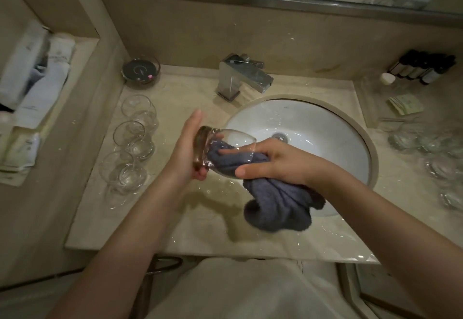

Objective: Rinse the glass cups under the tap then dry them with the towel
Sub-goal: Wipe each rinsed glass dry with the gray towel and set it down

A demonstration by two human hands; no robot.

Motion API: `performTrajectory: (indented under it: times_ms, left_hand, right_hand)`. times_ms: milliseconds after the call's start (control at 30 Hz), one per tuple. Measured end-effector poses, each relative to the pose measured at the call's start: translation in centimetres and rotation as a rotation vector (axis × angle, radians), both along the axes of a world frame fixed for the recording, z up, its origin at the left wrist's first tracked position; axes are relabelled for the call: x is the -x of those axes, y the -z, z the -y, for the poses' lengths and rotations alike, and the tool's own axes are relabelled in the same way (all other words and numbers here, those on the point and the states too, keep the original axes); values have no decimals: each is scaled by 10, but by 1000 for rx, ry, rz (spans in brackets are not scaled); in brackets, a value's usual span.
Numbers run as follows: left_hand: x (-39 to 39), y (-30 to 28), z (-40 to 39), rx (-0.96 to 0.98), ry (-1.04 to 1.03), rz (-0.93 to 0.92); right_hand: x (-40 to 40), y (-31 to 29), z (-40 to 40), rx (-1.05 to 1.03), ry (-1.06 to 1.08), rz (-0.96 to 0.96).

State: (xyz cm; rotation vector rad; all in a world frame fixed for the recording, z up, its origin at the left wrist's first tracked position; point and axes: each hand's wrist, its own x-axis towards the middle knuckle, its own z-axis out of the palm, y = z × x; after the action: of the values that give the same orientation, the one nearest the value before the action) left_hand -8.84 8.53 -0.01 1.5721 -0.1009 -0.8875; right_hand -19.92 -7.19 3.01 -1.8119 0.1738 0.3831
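Holding a glass cup (226, 152) on its side over the near left edge of the sink (325, 128), I've got both hands on the job. My left hand (186, 150) is flat against the cup's thick base, fingers straight and pointing away from me, palm pressed to the glass, with the lower fingertips just curling under the bottom edge. My right hand (271, 160) is at the cup's mouth, fingers pushed inside along with a wad of grey towel (278, 203), thumb stretched along the outside of the rim, so the hand is gripping the towel and pinching the glass wall at once. The rest of the towel hangs in a bunched lump below my right wrist, over the near rim of the basin.

On the counter (200, 218) to the left, three more clear glass cups (130, 143) lie in a row running from far to near, just beside one another. Far left of them sits a small round glass dish (140, 71) with something dark in it. The chrome tap (241, 75) stands at the far side of the basin, its spout pointing right over the bowl. Off on the right counter there are more glasses (431, 148), blurred, and at the far right a row of dark little bottles (423, 69) against the wall. White packets (37, 78) fill the recessed shelf on the left wall.
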Motion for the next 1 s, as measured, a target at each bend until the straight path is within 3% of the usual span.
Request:
performTrajectory:
  times_ms: [33, 100, 200, 267, 333, 400, 467, 533, 567, 633, 700, 767, 833, 900, 1000]
  left_hand:
    - [-3, -3, 1, -77, 13, -95]
    - [-3, -3, 3, -129, -40, -33]
    - [2, 5, 1, 94, -196, 319]
    - [7, 12, -5, 308, -138, 561]
    - [7, 17, -8, 371, -69, 689]
    - [2, 15, -9, 285, -46, 616]
    - [-3, 5, -9, 48, -23, 370]
    - [-9, 0, -7, -150, -5, 116]
    - [-10, 0, -4, -199, -25, 103]
    - [-5, 5, -1, -146, -145, 266]
    - [1, 7, -3, 43, -236, 466]
    - [5, 9, -6, 211, -200, 660]
    - [2, 5, -8, 273, -113, 725]
    - [-3, -6, -10, 206, -37, 573]
    - [-10, -25, -9, -8, 40, 109]
  right_hand:
    - [-3, -3, -3, 75, -38, 25]
    - [-8, -7, -7, 74, -52, 13]
    - [-8, -5, -4, -152, 29, -92]
    - [-5, -2, -2, -388, 41, -191]
    - [-1, 2, -3, -463, 12, -210]
    - [1, 4, -5, -394, 75, -160]
    - [-1, 3, -6, -237, 124, -74]
    - [-5, 4, -10, -34, 34, 9]
    - [-6, 4, -12, 11, -6, 25]
    - [-7, 2, -15, -77, 7, 4]
    - [-5, 4, -11, -347, 73, -63]
    - [-1, 8, -8, -586, 108, -142]
    - [-1, 13, -7, -603, 86, -142]
    - [-2, 7, -7, -528, 105, -127]
    - [-6, -5, -5, -252, 95, -51]
